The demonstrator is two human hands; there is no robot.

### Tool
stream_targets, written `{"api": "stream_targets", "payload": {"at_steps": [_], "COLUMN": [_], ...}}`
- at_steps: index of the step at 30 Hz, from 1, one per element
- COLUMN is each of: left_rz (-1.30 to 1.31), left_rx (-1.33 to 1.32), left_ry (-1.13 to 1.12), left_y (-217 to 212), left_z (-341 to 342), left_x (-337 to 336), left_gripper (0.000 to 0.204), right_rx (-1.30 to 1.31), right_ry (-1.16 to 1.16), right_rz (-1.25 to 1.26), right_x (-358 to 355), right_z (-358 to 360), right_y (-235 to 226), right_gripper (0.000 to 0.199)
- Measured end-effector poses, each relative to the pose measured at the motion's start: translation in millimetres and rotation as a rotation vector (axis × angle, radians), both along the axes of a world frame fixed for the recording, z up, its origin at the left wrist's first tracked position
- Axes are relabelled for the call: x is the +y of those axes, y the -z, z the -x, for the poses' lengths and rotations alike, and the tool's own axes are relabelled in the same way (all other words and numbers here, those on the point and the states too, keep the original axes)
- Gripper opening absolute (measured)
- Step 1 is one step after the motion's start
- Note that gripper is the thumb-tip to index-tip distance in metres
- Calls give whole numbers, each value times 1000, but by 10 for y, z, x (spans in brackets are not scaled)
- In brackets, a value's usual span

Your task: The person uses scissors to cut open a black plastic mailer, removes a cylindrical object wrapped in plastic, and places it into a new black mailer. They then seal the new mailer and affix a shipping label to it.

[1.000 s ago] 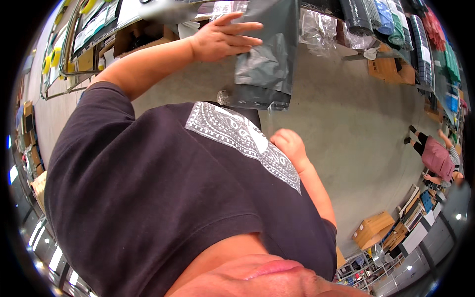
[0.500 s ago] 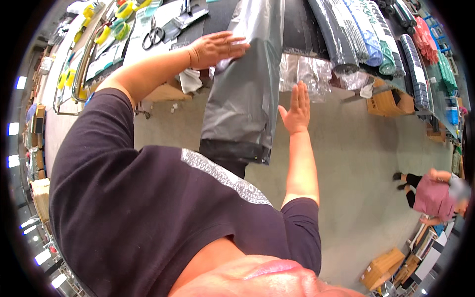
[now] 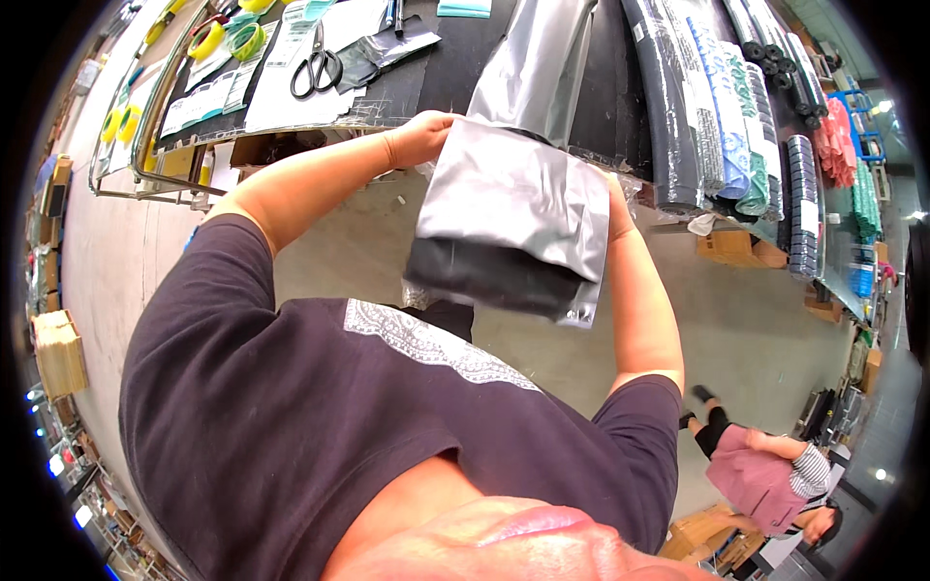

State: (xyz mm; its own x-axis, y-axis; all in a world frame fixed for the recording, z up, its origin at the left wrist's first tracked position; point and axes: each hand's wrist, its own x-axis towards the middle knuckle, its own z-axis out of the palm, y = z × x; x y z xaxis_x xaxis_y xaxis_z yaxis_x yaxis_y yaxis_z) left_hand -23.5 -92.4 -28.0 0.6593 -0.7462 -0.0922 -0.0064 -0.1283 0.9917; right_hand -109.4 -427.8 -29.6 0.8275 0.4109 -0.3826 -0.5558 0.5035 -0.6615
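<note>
1. Floor [image 3: 775,320]: bare grey concrete, w/ small scraps near the bench.
2. Work table [image 3: 436,87]: dark top, metal frame, runs across the upper part.
3. Cardboard boxes [image 3: 741,247] on floor by table; another carton [image 3: 58,353] far left.
4. Shelving [image 3: 867,126] at right edge w/ stacked goods.
5. Bright ceiling lamps glare at right rim.
</note>
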Motion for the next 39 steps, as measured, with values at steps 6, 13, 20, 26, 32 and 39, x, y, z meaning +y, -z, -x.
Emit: {"api": "stream_targets", "payload": {"at_steps": [6, 13, 20, 26, 32, 39], "left_rz": [153, 233, -71, -342, -603, -271], "left_rx": [-558, 96, 161, 67, -617, -732], "left_ry": [-240, -594, -766, -788, -888, -435], "left_y": [-599, -1087, -532, -55, -238, -222], "left_z": [25, -929, -1605, -1687, -1624, -1482], "left_x": [-130, -675, -872, -1093, -1140, -1525], "left_gripper": [44, 27, 25, 27, 55, 49], "right_rx": [-237, -560, -351, -99, -856, -973], "right_ry": [187, 738, 651, 428, 661, 315], "right_rz": [-9, 532, 691, 857, 1698, 1490], "right_x": [225, 272, -106, -127, 45, 384], "right_z": [-239, -1199, -1948, -2044, -1983, -2223], "right_y": [-771, -956, -140, 288, -320, -282], "right_gripper": [32, 17, 25, 30, 24, 51]}}
